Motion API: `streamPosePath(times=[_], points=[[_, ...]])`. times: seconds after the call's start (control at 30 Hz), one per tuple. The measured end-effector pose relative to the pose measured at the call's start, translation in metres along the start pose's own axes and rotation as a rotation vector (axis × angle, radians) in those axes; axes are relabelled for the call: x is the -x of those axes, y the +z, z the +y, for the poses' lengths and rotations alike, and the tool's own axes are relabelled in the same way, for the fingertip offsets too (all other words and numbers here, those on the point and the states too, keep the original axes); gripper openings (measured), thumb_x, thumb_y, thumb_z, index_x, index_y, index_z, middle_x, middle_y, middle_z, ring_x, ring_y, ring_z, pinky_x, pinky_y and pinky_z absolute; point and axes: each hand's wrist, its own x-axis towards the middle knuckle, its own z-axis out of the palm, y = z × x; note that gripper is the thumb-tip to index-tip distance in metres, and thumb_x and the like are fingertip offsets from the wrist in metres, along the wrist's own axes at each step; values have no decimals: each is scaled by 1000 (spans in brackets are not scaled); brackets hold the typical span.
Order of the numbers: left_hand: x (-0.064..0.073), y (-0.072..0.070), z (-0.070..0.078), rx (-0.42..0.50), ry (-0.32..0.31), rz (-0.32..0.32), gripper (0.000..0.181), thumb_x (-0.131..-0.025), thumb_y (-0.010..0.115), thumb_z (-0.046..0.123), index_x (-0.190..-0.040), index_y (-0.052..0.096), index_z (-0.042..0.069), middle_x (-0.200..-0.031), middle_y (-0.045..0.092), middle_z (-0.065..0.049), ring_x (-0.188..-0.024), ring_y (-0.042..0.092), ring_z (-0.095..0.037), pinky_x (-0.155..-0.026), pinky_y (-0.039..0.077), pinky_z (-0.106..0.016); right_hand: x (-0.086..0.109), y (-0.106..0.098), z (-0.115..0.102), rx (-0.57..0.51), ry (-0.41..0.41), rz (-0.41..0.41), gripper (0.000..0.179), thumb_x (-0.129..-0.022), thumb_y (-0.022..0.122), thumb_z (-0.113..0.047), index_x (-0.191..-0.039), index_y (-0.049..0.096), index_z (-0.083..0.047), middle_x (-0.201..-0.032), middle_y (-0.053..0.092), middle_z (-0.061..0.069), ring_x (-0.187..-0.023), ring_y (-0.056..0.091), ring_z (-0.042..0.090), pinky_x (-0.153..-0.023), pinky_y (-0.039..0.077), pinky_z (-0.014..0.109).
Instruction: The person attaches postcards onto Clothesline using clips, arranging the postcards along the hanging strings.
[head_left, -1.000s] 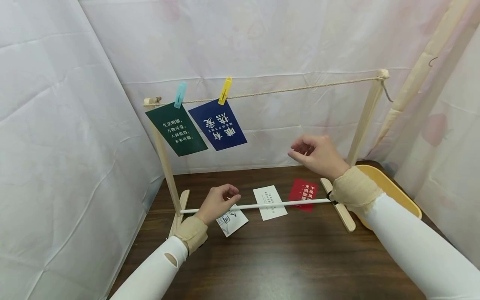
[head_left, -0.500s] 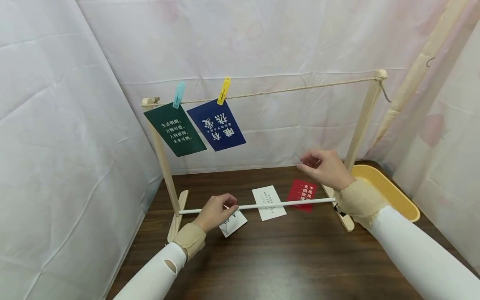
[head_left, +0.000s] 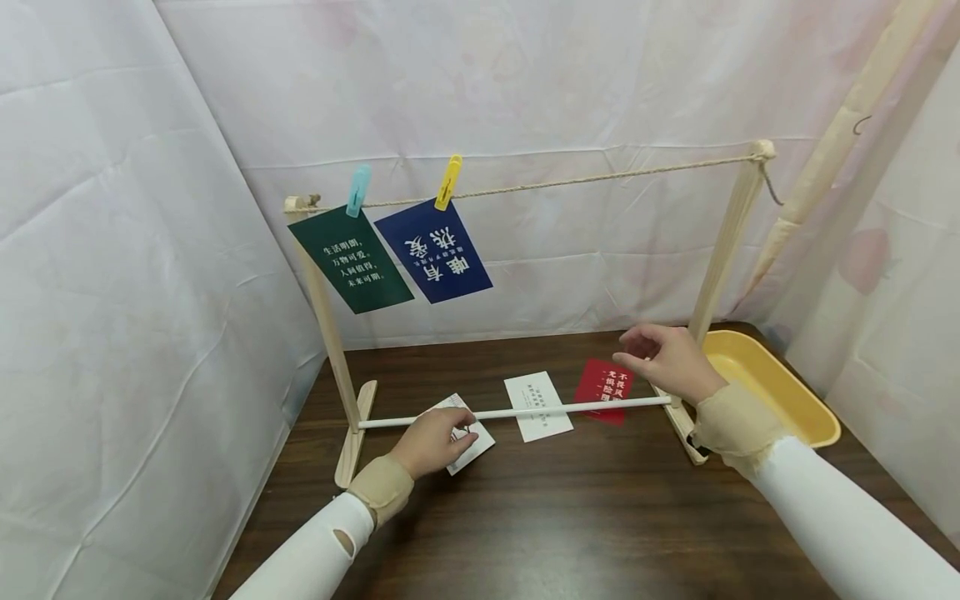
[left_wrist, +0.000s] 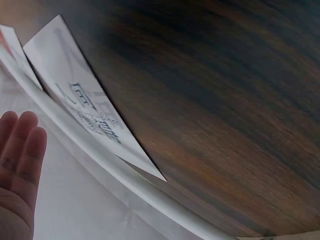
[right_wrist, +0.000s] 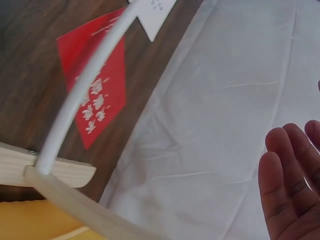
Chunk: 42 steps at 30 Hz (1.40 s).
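My left hand [head_left: 431, 442], fingers loosely bent, is low over a white card with dark lettering [head_left: 474, 447] and partly covers it. In the left wrist view that card [left_wrist: 90, 105] lies on the table beyond a white rod [left_wrist: 115, 167], and the fingers are straight with nothing in them. My right hand [head_left: 670, 362] is in the air, relaxed and holding nothing, between a red card [head_left: 596, 385] and the right wooden post [head_left: 723, 242]. A second white card [head_left: 542, 427] lies between the red card and my left hand. The rod crosses above all three cards.
A rope [head_left: 600, 177] runs between the right post and the left post [head_left: 330, 333]. From it hang a green card [head_left: 352, 267] under a light blue clothespin [head_left: 358, 192] and a blue card [head_left: 435, 250] under a yellow clothespin [head_left: 448, 182]. A yellow tray [head_left: 828, 429] sits at the right.
My left hand has come down closer to the lettered white card. My right hand has moved down and to the right, toward the right post. The hanging cards stay put.
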Motion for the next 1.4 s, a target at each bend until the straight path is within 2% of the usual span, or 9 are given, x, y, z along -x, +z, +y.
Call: streamPosePath(times=[0.27,0.5,0.8,1.13,1.4], points=[[5,5,-3,-156,64,-63,25,-103,74,26,-122,77,9,-116,82,-5,-105,79,-22,-92,64,-43,12,2,14,17,42,-21,27,-93,88,-22,-110,79,-2,-90,80,5,-74,67,7,-65,53,23],[8,10,-6,-268,157,-91,25,-102,75,27,-121,76,12,-118,80,-2,-112,77,-22,-98,62,-42,21,0,23,15,65,-39,30,-94,86,-23,-112,78,-1,-92,77,6,-76,65,8,-65,52,24],[13,19,-11,-377,201,-120,18,-102,75,26,-117,76,16,-112,77,1,-105,74,-18,-89,63,-40,35,-2,32,-1,87,-43,30,-94,87,-20,-113,79,1,-92,77,7,-76,67,7,-66,55,24],[20,23,-19,-419,218,-158,22,-99,76,20,-120,75,14,-121,75,-4,-117,72,-22,-98,62,-39,48,-8,41,20,106,-9,27,-92,88,-19,-108,79,0,-88,77,5,-76,65,4,-65,53,24],[23,21,-18,-405,224,-196,19,-99,76,24,-116,76,15,-119,72,-4,-111,70,-22,-94,61,-38,58,-14,55,37,95,18,19,-91,88,-17,-104,80,-5,-87,78,2,-75,63,-2,-65,52,22]])
